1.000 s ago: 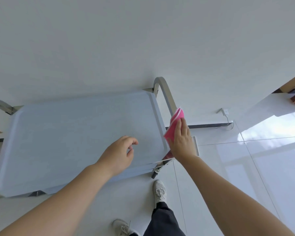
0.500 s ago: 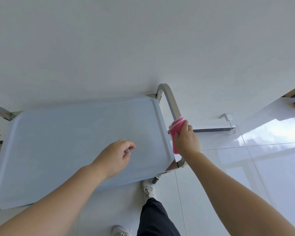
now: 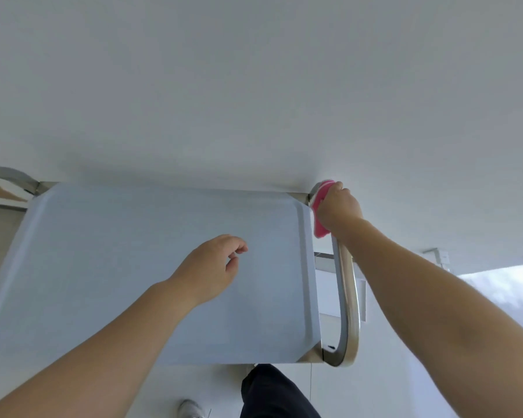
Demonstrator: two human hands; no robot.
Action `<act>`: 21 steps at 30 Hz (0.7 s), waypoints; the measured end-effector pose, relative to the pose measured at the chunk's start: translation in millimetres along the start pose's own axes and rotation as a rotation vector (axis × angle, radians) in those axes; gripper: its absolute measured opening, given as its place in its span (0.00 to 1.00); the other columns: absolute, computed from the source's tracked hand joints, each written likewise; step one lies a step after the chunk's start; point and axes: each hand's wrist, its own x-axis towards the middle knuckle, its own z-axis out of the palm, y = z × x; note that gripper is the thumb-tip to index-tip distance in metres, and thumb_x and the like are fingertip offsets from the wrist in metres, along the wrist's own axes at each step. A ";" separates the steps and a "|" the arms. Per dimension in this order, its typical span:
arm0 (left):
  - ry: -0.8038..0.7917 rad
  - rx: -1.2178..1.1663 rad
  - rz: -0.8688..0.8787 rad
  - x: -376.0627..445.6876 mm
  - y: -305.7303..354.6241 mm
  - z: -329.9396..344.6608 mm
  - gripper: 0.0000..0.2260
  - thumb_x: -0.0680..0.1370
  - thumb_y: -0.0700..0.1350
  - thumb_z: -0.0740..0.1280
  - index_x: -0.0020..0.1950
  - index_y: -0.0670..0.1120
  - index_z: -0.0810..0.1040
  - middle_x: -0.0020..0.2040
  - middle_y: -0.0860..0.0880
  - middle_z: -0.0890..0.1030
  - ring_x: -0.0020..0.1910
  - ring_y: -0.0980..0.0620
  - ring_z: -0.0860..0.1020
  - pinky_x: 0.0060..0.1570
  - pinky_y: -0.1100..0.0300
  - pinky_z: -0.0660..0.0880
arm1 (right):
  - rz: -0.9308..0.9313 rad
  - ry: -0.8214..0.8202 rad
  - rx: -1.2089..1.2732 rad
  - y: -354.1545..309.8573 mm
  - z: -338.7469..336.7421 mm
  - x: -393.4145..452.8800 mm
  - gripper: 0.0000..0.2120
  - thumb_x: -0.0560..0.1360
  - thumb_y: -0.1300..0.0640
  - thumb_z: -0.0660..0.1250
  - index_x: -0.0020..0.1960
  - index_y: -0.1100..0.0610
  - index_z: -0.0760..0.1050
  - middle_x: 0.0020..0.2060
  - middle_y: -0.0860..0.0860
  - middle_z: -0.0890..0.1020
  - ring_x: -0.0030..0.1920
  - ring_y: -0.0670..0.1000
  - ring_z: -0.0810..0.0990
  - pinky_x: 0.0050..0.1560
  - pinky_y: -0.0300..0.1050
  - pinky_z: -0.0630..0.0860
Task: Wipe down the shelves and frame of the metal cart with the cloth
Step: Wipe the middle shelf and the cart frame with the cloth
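Observation:
The metal cart's pale blue top shelf fills the lower left of the view. A curved steel handle bar runs along its right side. My right hand grips a pink cloth wrapped around the far end of that bar, near the shelf's back right corner. My left hand hovers over the middle of the shelf with fingers loosely curled and nothing in it. A second steel handle shows at the far left.
A white wall stands right behind the cart. Glossy white floor tiles lie to the right, with a wall socket low on the wall. My dark trouser leg and a shoe are below the shelf's front edge.
My right hand has slid the pink cloth along the right handle bar from its near part to its far end. The view has shifted closer over the cart. My left hand stayed above the shelf.

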 end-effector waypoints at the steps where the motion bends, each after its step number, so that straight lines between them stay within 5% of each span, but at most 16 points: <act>1: 0.006 -0.006 -0.016 2.5 -1.7 0.2 0.12 0.76 0.38 0.61 0.56 0.49 0.76 0.52 0.57 0.76 0.50 0.59 0.75 0.48 0.67 0.69 | -0.021 -0.037 -0.065 -3.7 -4.2 8.1 0.36 0.63 0.57 0.74 0.64 0.65 0.60 0.51 0.56 0.74 0.51 0.57 0.76 0.46 0.47 0.74; 5: 0.034 -0.018 -0.059 6.6 -7.9 1.1 0.12 0.76 0.38 0.61 0.56 0.49 0.76 0.52 0.56 0.77 0.50 0.58 0.75 0.49 0.66 0.70 | -0.161 -0.234 -0.434 -20.5 -16.0 33.5 0.22 0.51 0.57 0.74 0.42 0.55 0.69 0.33 0.48 0.77 0.29 0.49 0.76 0.25 0.39 0.71; 9: 0.061 -0.007 -0.095 3.4 -13.9 -2.5 0.11 0.76 0.38 0.61 0.55 0.50 0.76 0.52 0.55 0.78 0.50 0.57 0.76 0.51 0.62 0.72 | -0.198 -0.439 -0.675 -33.7 -23.9 50.5 0.09 0.48 0.61 0.66 0.28 0.56 0.74 0.14 0.46 0.71 0.12 0.49 0.69 0.19 0.37 0.70; 13: 0.088 0.002 -0.128 -2.4 -19.9 -8.7 0.11 0.76 0.38 0.61 0.55 0.49 0.76 0.52 0.55 0.78 0.50 0.57 0.76 0.51 0.60 0.73 | -0.188 -0.418 -0.639 -41.2 -25.6 58.4 0.10 0.62 0.62 0.69 0.42 0.53 0.79 0.18 0.44 0.78 0.13 0.45 0.73 0.17 0.38 0.70; 18: 0.149 -0.009 -0.127 -11.6 -21.2 -22.9 0.11 0.76 0.38 0.61 0.55 0.49 0.76 0.52 0.55 0.78 0.50 0.58 0.76 0.51 0.61 0.73 | -0.252 -0.276 -0.574 -44.1 -28.8 48.6 0.42 0.61 0.63 0.70 0.68 0.37 0.61 0.33 0.41 0.80 0.29 0.46 0.79 0.26 0.35 0.69; 19: 0.162 -0.006 -0.122 -14.0 -20.6 -27.4 0.11 0.76 0.38 0.61 0.55 0.49 0.76 0.52 0.55 0.78 0.50 0.58 0.76 0.51 0.61 0.73 | -0.283 -0.216 -0.549 -47.3 -31.1 43.7 0.41 0.61 0.64 0.68 0.66 0.35 0.62 0.34 0.42 0.79 0.30 0.47 0.78 0.29 0.37 0.71; 21: 0.191 0.002 -0.115 -19.8 -19.7 -38.4 0.11 0.76 0.39 0.61 0.56 0.49 0.76 0.52 0.56 0.78 0.50 0.58 0.76 0.50 0.62 0.73 | -0.347 -0.065 -0.361 -60.4 -36.2 30.4 0.20 0.68 0.60 0.63 0.57 0.42 0.71 0.33 0.46 0.80 0.31 0.51 0.79 0.35 0.40 0.74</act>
